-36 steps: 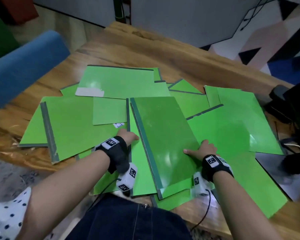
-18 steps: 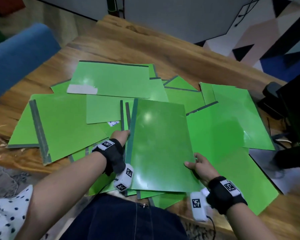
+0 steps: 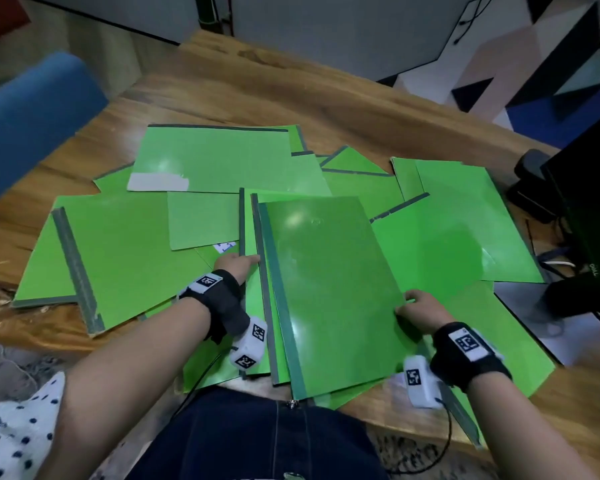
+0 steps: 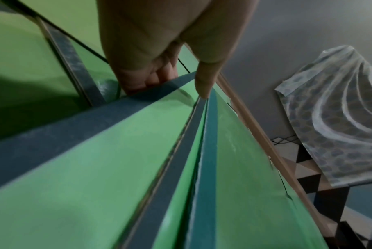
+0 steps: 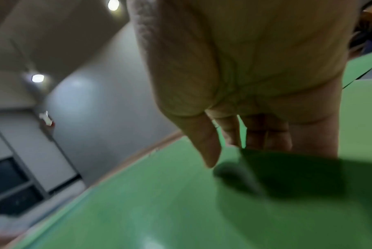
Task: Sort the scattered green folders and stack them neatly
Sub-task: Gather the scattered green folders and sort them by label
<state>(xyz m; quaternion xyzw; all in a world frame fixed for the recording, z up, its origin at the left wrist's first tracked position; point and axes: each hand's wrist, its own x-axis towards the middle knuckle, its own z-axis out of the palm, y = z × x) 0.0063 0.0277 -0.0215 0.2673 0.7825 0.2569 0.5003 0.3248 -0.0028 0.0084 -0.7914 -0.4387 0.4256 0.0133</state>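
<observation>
From the head camera, a person sits at a wooden table (image 3: 243, 95) strewn with green folders (image 3: 215, 161) that overlap at all angles. One green folder with a dark spine, the top folder (image 3: 329, 282), lies on a small pile just in front of the person, its spine on the left. The left hand (image 3: 234, 266) rests at the spine side of that pile, one finger stretched toward the spines; the right hand (image 3: 418, 306) is at the top folder's right edge, fingers bent over it and thumb on its face. A blue chair (image 3: 31, 123) stands at the far left and a dark monitor (image 3: 593, 188) at the right edge. From the left wrist camera, the left hand (image 4: 159, 50) has its fingers tucked down behind a dark spine while the thumb lies straight, its tip touching the edge of a grey spine (image 4: 174, 161) beside the top folder (image 4: 234, 168). From the right wrist camera, the right hand (image 5: 244, 75) pinches the top folder (image 5: 159, 202): the thumb presses on its upper face and the fingers (image 5: 266, 131) curl under its lifted edge.
</observation>
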